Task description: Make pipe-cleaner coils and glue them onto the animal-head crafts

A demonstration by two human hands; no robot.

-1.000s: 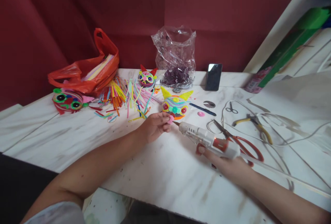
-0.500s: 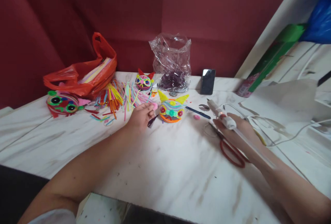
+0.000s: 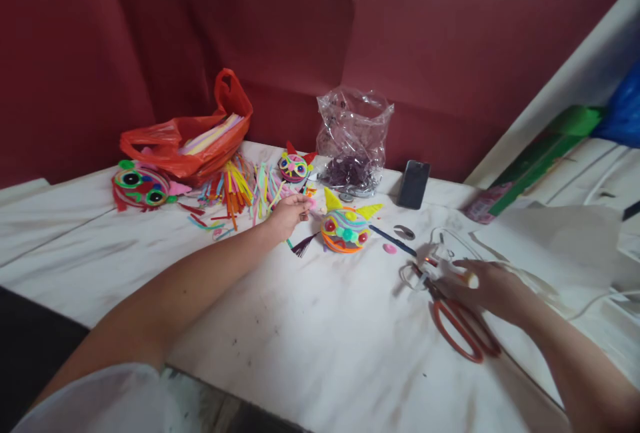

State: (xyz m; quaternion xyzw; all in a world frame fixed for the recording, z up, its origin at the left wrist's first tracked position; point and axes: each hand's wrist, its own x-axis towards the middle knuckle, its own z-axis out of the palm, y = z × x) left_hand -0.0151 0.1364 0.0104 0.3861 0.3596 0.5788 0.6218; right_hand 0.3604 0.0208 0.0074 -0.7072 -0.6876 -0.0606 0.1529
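Your left hand pinches a pink piece near the yellow-eared head on the bench; whether your right hand grips the blurred glue gun is unclear. Apparent step: gluing, next needing careful placement.

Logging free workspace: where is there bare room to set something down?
Bare, specks aside: tabletop in front of the yellow-eared head, between left forearm and scissors; beyond that forearm, up to the coloured strips. Crowded: around the strips and red bag, and around the right hand and glue gun.
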